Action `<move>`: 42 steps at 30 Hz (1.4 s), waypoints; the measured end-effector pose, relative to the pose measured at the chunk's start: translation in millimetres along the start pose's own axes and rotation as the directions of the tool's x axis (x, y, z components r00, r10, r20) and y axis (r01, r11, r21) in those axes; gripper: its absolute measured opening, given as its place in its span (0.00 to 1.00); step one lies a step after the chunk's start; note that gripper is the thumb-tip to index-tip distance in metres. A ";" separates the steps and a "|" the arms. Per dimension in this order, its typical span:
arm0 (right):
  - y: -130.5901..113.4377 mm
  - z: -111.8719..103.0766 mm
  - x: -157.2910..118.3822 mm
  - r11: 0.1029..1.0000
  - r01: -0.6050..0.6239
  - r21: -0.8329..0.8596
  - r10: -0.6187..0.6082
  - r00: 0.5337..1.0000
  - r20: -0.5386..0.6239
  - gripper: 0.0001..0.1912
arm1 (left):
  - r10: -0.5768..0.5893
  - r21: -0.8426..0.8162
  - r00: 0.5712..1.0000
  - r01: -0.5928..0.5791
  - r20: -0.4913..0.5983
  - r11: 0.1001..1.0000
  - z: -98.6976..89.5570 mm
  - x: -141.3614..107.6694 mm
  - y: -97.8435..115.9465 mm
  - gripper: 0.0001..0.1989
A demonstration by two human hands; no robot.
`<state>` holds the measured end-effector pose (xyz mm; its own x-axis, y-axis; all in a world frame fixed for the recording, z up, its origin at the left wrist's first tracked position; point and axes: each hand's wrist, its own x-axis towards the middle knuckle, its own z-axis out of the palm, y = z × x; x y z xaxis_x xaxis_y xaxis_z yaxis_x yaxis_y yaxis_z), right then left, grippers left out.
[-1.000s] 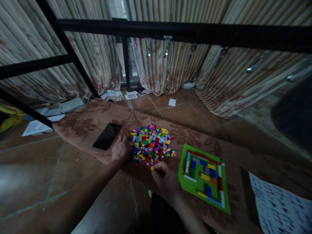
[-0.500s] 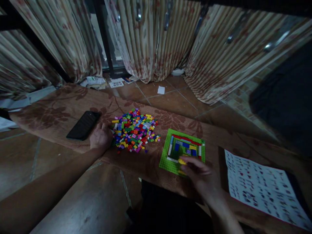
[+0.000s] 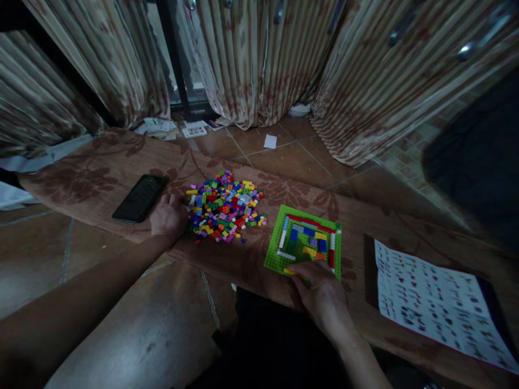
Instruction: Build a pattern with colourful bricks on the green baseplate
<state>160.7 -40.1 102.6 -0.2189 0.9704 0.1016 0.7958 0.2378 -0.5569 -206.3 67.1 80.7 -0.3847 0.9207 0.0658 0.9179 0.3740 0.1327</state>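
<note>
My right hand (image 3: pixel 322 294) is over the near edge of a green baseplate (image 3: pixel 273 253), thumb and fingers pinched on a yellow toy brick (image 3: pixel 288 271). On the baseplate, white, red, light blue, blue, yellow and orange bricks form nested outlines; my fingers cover part of the near side. My left hand (image 3: pixel 169 217) rests on the cloth with curled fingers, against the left edge of a loose pile of small colourful toy bricks (image 3: pixel 225 208). Whatever its fingertips hold, if anything, is hidden.
A black phone (image 3: pixel 140 199) lies left of my left hand. Right of the baseplate is a printed sheet (image 3: pixel 433 302) with rows of small pictures. Patterned brown cloth (image 3: pixel 239 259) covers the long bench. Striped curtains (image 3: pixel 251 65) hang beyond the tiled floor.
My right hand has moved left and down onto the baseplate's near edge with the yellow brick. Yellow and orange bricks inside the outline are now uncovered. My left hand stays by the pile.
</note>
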 end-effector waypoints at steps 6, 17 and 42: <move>1.4 5.1 1.1 0.996 0.036 -0.086 -0.035 0.999 0.013 0.10 | 0.005 0.000 1.000 -0.005 -0.019 1.000 0.9 -0.1 -0.5 0.18; 4.4 -1.0 1.0 0.996 0.042 -0.081 -0.042 0.999 0.003 0.08 | 0.018 0.004 1.000 -0.018 -0.017 1.000 -1.9 -2.0 1.9 0.18; 5.2 10.1 9.6 0.991 0.123 -0.056 -0.121 0.992 0.039 0.10 | 0.007 -0.004 1.000 -0.007 0.018 1.000 -6.4 -3.0 4.4 0.17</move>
<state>157.1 -29.9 92.4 -0.3351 0.9324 0.1357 0.7931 0.3569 -0.4935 -201.7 65.3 87.5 -0.3768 0.9250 0.0491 0.9200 0.3676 0.1360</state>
